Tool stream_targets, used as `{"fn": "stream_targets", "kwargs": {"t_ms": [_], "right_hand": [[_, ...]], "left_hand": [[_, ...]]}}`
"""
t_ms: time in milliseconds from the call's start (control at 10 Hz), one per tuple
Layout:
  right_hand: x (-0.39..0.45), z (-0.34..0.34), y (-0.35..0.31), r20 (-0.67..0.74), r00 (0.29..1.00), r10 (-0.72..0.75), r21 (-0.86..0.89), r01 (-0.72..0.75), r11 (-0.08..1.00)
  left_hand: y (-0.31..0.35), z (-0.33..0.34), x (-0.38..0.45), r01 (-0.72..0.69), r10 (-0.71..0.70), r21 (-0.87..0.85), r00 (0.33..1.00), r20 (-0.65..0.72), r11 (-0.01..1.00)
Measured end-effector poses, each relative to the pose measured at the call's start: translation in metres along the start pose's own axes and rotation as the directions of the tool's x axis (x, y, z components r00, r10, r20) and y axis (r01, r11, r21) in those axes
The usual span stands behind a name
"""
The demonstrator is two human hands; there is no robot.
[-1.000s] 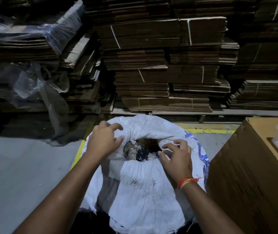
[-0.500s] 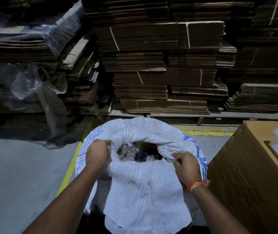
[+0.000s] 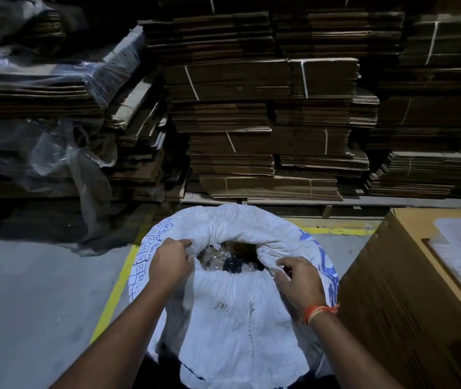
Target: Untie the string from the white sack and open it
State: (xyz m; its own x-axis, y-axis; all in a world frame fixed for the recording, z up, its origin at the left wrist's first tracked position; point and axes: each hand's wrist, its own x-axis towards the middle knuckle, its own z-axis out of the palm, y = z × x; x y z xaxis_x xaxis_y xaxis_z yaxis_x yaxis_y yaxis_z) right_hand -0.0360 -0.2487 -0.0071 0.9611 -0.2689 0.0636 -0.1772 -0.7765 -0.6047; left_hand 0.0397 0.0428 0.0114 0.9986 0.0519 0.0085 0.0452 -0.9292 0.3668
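A white woven sack (image 3: 232, 313) with blue print stands on the floor right in front of me. Its gathered mouth (image 3: 235, 258) gapes in the middle and shows clear plastic and something dark inside. My left hand (image 3: 172, 263) pinches the left rim of the mouth. My right hand (image 3: 298, 282), an orange thread on its wrist, grips the right rim. Both hands hold the puckered cloth apart. I cannot make out any string.
Tied bundles of flattened cardboard (image 3: 265, 113) are stacked on a pallet behind the sack. Plastic-wrapped stacks (image 3: 44, 88) stand at the left. A brown carton (image 3: 408, 290) sits close on the right. A yellow floor line (image 3: 117, 287) runs past the sack's left side.
My hands slid outward from the centre of the mouth to its left and right rims. The opening now gapes wider, and my view has dropped slightly.
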Motion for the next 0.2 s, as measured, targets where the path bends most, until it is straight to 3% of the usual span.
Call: {"fn": "stream_targets", "kwargs": {"t_ms": [200], "right_hand": [[-0.028,-0.021,-0.015,-0.061,0.997,-0.039,0.075,0.044,0.996]], "left_hand": [[0.016,-0.033,-0.045,-0.097,0.09,-0.15,0.995,-0.05,0.984]]}}
